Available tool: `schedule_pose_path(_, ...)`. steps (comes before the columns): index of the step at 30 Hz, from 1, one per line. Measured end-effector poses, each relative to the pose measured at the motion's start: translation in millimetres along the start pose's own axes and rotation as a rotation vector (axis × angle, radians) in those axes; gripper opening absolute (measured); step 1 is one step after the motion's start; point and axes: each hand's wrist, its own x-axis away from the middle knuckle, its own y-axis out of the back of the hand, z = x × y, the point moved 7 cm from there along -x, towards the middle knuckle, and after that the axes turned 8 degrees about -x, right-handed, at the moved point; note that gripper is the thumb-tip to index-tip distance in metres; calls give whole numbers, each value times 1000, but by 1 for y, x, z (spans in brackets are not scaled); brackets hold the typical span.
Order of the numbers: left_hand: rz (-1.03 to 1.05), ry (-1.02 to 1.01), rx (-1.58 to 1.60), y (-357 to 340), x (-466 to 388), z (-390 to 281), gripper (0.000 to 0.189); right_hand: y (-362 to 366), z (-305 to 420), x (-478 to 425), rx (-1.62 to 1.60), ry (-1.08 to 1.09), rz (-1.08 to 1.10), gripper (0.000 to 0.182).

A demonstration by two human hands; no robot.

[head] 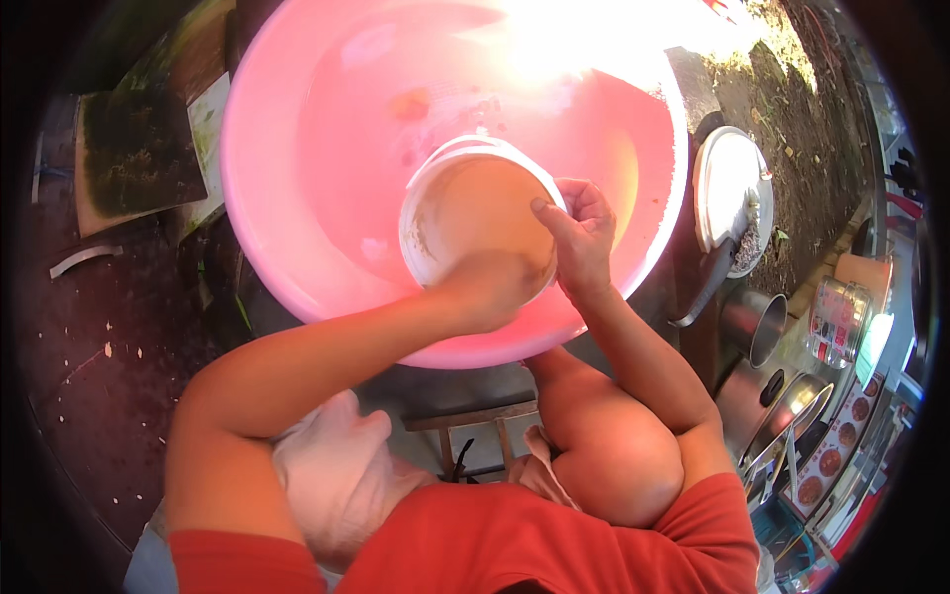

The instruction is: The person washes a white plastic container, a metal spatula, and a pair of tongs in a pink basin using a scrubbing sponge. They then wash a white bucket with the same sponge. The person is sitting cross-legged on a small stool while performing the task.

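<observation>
A white bucket [415, 252] with a raised handle stands tilted towards me inside a large pink plastic tub [260, 185]. The bucket's inside looks tan, with darker smears along its left wall; whether that is residue or contents I cannot tell. My right hand [586, 230] grips the bucket's right rim, the thumb inside and the fingers outside. My left hand [482, 289] reaches across the near rim into the bucket. It is blurred by motion, and its fingertips and anything in them are hidden.
Right of the tub lie a white lid [731, 185] and a knife [709, 278] with a dark blade or handle. Beyond them stand a metal cup [757, 327], a metal pot [798, 408] and a clear jar [839, 319]. A stained board [141, 156] lies at left. Glare washes out the tub's far side.
</observation>
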Motion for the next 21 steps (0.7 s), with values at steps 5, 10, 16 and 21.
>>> schedule_pose_path(5,-302,551,1373,48,-9,-34,19,-7,13,1,-139,-86,-34,27)
schedule_pose_path(10,-161,312,1259,12,-28,7,27,-7,12,1,-256,-98,-41,23)
schedule_pose_path(16,18,110,335,19,-22,-3,29,8,10,-5,-247,-122,-48,24)
schedule_pose_path(21,-455,656,1019,72,-6,1,31,7,12,5,-158,-135,-26,27)
